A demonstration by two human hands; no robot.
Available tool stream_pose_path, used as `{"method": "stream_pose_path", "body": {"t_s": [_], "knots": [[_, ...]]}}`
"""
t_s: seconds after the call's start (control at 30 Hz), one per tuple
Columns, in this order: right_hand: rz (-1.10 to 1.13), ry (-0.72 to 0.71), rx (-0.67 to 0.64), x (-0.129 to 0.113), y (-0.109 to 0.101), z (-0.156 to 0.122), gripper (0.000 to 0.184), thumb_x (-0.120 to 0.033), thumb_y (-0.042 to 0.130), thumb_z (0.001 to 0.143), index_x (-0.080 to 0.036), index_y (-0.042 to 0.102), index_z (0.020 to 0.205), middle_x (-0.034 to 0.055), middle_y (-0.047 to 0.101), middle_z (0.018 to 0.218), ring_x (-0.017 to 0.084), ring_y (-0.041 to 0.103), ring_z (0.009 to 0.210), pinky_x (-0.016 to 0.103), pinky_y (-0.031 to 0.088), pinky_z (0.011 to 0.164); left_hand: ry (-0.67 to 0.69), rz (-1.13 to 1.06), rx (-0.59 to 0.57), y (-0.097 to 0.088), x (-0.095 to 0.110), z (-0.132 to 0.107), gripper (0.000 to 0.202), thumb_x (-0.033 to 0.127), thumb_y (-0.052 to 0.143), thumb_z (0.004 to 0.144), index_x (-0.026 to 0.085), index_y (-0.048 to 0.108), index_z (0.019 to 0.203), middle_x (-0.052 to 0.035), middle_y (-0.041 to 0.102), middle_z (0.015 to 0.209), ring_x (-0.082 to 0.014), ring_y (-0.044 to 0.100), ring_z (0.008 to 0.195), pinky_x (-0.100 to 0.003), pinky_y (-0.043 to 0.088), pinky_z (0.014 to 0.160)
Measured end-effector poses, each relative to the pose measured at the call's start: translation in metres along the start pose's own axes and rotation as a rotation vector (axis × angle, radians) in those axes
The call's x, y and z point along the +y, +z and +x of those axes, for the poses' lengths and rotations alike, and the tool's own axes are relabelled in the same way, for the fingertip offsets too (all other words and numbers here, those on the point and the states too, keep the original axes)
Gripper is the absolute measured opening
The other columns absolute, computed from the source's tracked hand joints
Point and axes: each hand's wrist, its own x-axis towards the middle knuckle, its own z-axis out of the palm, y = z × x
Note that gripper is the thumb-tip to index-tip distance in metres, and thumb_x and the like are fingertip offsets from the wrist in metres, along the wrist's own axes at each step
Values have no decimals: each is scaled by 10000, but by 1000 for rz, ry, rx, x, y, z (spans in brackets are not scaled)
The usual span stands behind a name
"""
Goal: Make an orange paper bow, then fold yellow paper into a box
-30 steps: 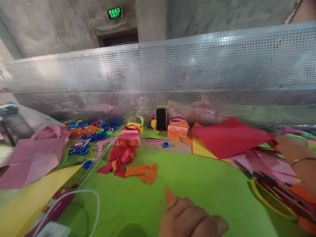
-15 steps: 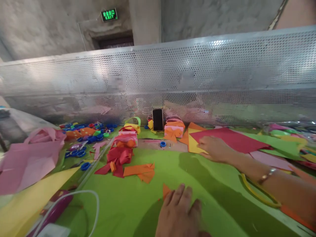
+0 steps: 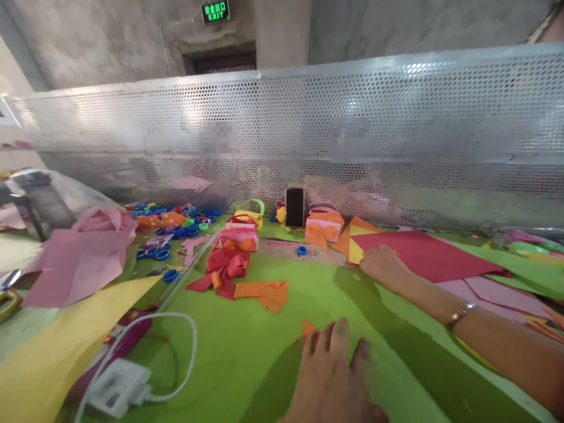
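My left hand (image 3: 332, 376) rests palm down on the green tabletop (image 3: 247, 352), fingers spread. A small orange paper scrap (image 3: 307, 328) lies just beyond its fingertips. Farther forward on the right, my right hand (image 3: 383, 267) is closed at the near edge of a large red paper sheet (image 3: 432, 252); its fingertips are partly hidden. A yellow sheet (image 3: 355, 251) and an orange sheet (image 3: 359, 224) stick out from under the red one. Pink sheets (image 3: 489, 294) lie beneath its near right side.
Small paper bags with bows (image 3: 324, 224) stand beside a phone (image 3: 295, 207) near the perforated metal panel (image 3: 282, 129). Red bow pieces (image 3: 227, 267) and orange strips (image 3: 262, 292) lie mid-table. At left are a purple glue gun (image 3: 127, 338), white plug (image 3: 118, 388), blue scissors (image 3: 154, 252) and pink bag (image 3: 79, 264).
The view has swung slightly left, so things appear farther right. My right hand has shifted a little left against the sheets, its fingers more curled. My left hand stays flat.
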Motion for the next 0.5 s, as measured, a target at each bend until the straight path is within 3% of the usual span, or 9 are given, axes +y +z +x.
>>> {"method": "stream_pose_path", "body": {"t_s": [0.27,0.37,0.5], "knots": [[321,453,-121,23,-5,4,256,-357,579,937,-190,617,1126,63,635,1133,188,634,932,375,550,790,43,6,59,8,-10,4,835,265,784,678,191,446,1438,-224,333,1533,-427,394,1349,-600,338,1089],[487,554,-106,34,-1,6,255,-357,597,924,-195,626,1119,57,634,1146,196,633,943,362,549,780,53,-4,116,14,-12,5,828,231,770,680,203,442,1441,-208,324,1543,-419,414,1341,-584,360,1084],[692,612,-30,41,2,5,296,-360,627,899,-188,631,1139,52,617,1205,228,625,984,367,548,783,-128,-143,237,23,-15,11,546,310,520,883,196,483,1416,-151,473,1466,-361,482,1309,-534,423,1057]]}}
